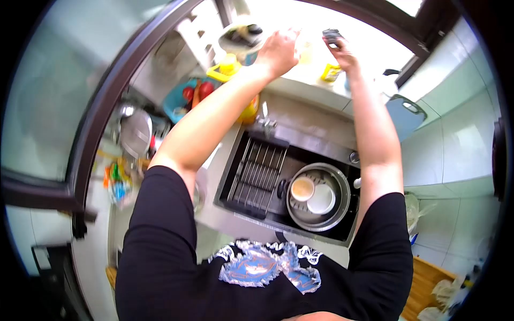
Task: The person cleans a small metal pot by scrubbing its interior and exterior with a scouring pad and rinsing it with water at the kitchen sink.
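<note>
Both arms reach forward over the sink to the bright window ledge. My left hand (279, 52) is raised at the top middle, its fingers bent and partly lost in glare; whether it holds anything is unclear. My right hand (342, 52) grips a small dark object (333, 37), perhaps a lid, between thumb and fingers. Just below that hand stands a yellow packet (331, 73) on the ledge (308, 88). Left of my left hand is a blurred container with dark contents (241, 36), and a yellow item (227, 65) lies below it.
The black sink (289, 216) holds a wire rack (259, 174) and a steel pot (345, 200) with two bowls inside. A faucet (265, 122) stands behind it. On the left are a blue basin (172, 101) with red produce and a metal pan (136, 132). A blue board (404, 115) leans right.
</note>
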